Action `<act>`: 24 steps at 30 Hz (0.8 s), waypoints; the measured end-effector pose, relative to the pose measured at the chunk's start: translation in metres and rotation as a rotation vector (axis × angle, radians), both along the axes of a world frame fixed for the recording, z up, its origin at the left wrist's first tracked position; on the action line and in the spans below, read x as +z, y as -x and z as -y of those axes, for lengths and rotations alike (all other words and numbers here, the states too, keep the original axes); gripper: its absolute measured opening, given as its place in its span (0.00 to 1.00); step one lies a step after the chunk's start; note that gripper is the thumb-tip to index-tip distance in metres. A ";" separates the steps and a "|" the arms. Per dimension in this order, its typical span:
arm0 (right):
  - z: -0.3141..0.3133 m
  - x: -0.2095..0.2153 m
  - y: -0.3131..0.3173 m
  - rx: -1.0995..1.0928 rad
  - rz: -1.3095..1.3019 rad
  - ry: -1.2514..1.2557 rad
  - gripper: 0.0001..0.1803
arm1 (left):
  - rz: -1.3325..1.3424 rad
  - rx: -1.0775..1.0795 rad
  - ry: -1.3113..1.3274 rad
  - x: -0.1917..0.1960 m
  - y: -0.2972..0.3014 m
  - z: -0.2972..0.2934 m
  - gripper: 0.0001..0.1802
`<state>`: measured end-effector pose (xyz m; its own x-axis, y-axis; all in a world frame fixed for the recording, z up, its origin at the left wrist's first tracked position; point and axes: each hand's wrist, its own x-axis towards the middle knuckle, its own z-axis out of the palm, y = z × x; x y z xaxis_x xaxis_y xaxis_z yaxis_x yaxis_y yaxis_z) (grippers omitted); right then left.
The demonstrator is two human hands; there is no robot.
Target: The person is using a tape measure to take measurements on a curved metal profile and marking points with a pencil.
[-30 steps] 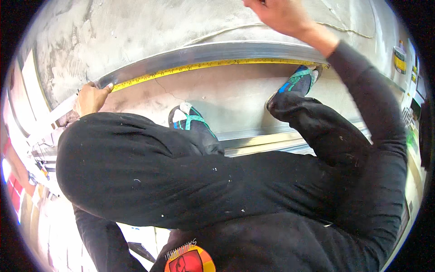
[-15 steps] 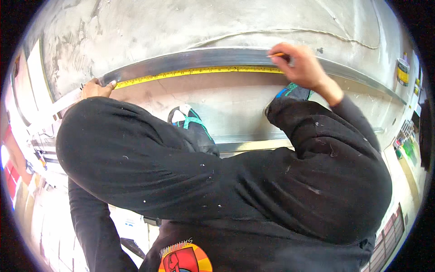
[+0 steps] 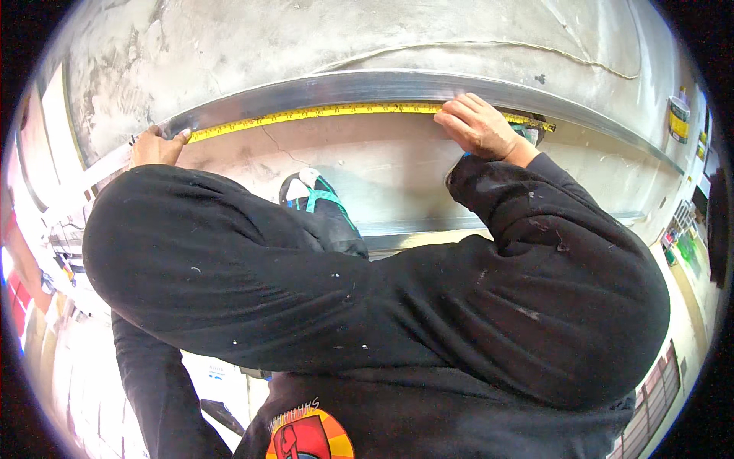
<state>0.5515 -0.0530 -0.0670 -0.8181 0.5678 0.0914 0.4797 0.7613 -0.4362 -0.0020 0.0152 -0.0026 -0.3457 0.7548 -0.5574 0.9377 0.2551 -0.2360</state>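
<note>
A yellow tape measure (image 3: 336, 111) is stretched along the near side of a long grey metal channel (image 3: 352, 88). My left hand (image 3: 159, 145) grips the tape at its left part, thumb on the yellow blade. Over the right part of the tape, my right hand (image 3: 485, 131) has its fingers bent and drawn together, their tips at the tape and the channel's edge. Whatever those fingers hold is hidden. Beyond this hand the blade continues to a dark end near my right foot.
A second metal profile (image 3: 420, 227) lies nearer to me, behind my left shoe (image 3: 317, 195). A pale cord (image 3: 459, 44) crosses the grey concrete floor (image 3: 229, 46) beyond the channel. At the right stands a yellow-labelled container (image 3: 679, 118). My knees frame the work from both sides.
My right hand has come down from above the channel onto the tape. The slim orange, pencil-like thing seen in it before is now hidden. The tape and channel sit slightly higher in view.
</note>
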 end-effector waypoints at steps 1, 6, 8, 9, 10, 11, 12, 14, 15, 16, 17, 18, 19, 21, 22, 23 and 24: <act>0.003 -0.001 -0.002 0.006 0.021 0.020 0.18 | -0.004 -0.009 -0.014 0.000 0.000 0.001 0.39; 0.011 -0.004 -0.005 -0.050 -0.021 -0.022 0.15 | -0.010 -0.045 -0.043 0.000 0.000 0.002 0.40; 0.011 -0.006 -0.001 -0.176 -0.047 -0.100 0.13 | -0.018 -0.016 0.007 0.002 -0.001 0.001 0.40; 0.010 -0.006 0.000 -0.181 -0.056 -0.110 0.13 | -0.008 -0.003 0.011 0.003 -0.002 0.001 0.40; 0.009 -0.007 0.001 -0.188 -0.022 -0.136 0.13 | -0.006 -0.007 0.000 0.004 -0.003 0.001 0.40; 0.009 -0.006 0.001 -0.203 -0.002 -0.172 0.12 | -0.016 -0.020 -0.007 0.005 -0.004 0.002 0.40; 0.009 -0.005 -0.001 -0.196 0.012 -0.161 0.12 | -0.005 -0.013 -0.011 0.007 -0.005 0.002 0.40; 0.011 -0.002 -0.004 -0.176 -0.033 -0.114 0.15 | -0.025 -0.024 -0.024 0.008 -0.008 0.002 0.39; 0.011 -0.002 -0.005 -0.179 -0.015 -0.102 0.15 | -0.013 -0.016 -0.025 0.009 -0.008 0.001 0.39; 0.012 -0.002 -0.005 -0.191 -0.017 -0.106 0.16 | -0.014 -0.006 -0.015 0.009 -0.009 0.001 0.39; 0.013 -0.002 -0.006 -0.203 -0.017 -0.111 0.16 | -0.025 -0.005 -0.003 0.009 -0.009 0.001 0.39; 0.013 -0.003 -0.006 -0.201 -0.015 -0.112 0.16 | -0.012 0.006 -0.006 0.008 -0.008 0.000 0.39; 0.014 -0.004 -0.006 -0.213 -0.024 -0.124 0.16 | -0.011 0.003 0.014 0.007 -0.007 -0.001 0.39; 0.014 -0.006 -0.005 -0.223 -0.039 -0.133 0.16 | -0.015 0.002 0.036 0.006 -0.005 -0.001 0.39; 0.015 -0.007 -0.005 -0.241 -0.028 -0.127 0.15 | -0.019 0.003 0.036 0.005 -0.004 -0.001 0.38; 0.015 -0.008 -0.006 -0.260 -0.032 -0.136 0.14 | -0.031 -0.004 0.041 0.004 -0.003 -0.001 0.37; 0.016 -0.009 -0.007 -0.258 -0.016 -0.123 0.14 | -0.021 0.005 0.036 0.003 -0.002 -0.001 0.37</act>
<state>0.5588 -0.0686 -0.0757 -0.6460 0.7409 0.1838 0.6582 0.6626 -0.3574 0.0003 0.0158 0.0003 -0.3611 0.7328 -0.5768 0.9312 0.2508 -0.2643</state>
